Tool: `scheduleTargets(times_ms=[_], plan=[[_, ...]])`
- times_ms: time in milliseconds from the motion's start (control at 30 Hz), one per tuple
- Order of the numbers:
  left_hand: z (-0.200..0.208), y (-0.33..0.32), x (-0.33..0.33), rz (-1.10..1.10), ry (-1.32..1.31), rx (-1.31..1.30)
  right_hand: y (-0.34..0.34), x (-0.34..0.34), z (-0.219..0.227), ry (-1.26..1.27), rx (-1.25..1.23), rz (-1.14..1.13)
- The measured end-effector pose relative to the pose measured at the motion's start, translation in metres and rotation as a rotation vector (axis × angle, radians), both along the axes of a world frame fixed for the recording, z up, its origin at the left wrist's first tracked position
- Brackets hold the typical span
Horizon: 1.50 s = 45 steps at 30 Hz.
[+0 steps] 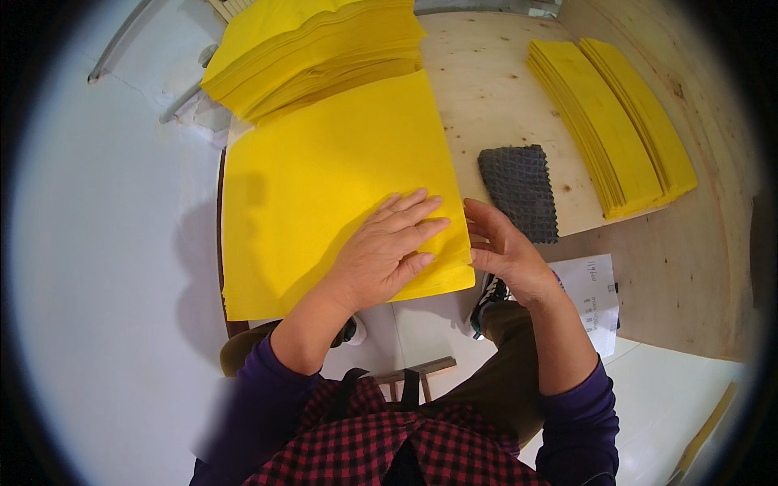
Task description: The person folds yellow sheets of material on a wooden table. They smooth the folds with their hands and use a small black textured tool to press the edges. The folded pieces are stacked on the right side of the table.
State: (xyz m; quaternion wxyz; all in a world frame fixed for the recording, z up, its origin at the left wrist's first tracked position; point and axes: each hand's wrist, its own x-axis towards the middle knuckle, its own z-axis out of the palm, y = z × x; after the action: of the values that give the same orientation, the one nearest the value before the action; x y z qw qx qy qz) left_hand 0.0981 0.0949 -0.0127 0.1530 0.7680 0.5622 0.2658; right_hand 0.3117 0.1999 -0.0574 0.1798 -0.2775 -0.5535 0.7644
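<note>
We log the left hand (387, 249) laid flat, fingers slightly spread, gripping nothing. The yellow sheet (324, 178) lies beneath it, its near right corner beside those fingers. We place the right hand (512, 253), half curled, at the sheet's right edge; whether it pinches that edge, we cannot tell. Grey cloth (520, 191) lies just beyond.

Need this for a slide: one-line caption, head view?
Left hand flat on a yellow sheet, right hand at its right edge, dark grey cloth nearby.
</note>
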Motion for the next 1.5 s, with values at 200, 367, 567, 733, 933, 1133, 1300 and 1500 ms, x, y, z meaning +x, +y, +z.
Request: scheduleTargets(times_ms=[200, 367, 567, 733, 933, 1133, 1300, 1500], plan=[[-0.001, 0.001, 0.000, 0.001, 0.014, 0.007, 0.000, -0.001, 0.001, 0.037, -0.019, -0.008], [-0.002, 0.001, -0.001, -0.011, 0.014, 0.018, 0.000, -0.003, 0.001, -0.003, 0.025, -0.009], [-0.001, 0.001, -0.002, -0.024, 0.012, 0.009, 0.000, -0.006, -0.001, -0.055, 0.187, -0.044], [0.003, 0.000, -0.001, -0.042, 0.022, -0.003, -0.003, -0.011, 0.005, -0.079, 0.329, -0.121], [0.005, 0.000, 0.001, -0.032, 0.031, -0.013, -0.003, -0.020, 0.008, -0.110, 0.407, -0.150], [0.002, 0.001, 0.002, -0.010, 0.013, 0.008, -0.004, -0.021, 0.007, -0.136, 0.424, -0.188], [0.001, 0.000, 0.003, 0.006, -0.003, 0.017, 0.000, -0.011, 0.011, -0.131, 0.421, -0.257], [0.000, 0.000, 0.001, 0.003, -0.007, 0.023, 0.006, 0.009, 0.011, -0.069, 0.450, -0.316]])
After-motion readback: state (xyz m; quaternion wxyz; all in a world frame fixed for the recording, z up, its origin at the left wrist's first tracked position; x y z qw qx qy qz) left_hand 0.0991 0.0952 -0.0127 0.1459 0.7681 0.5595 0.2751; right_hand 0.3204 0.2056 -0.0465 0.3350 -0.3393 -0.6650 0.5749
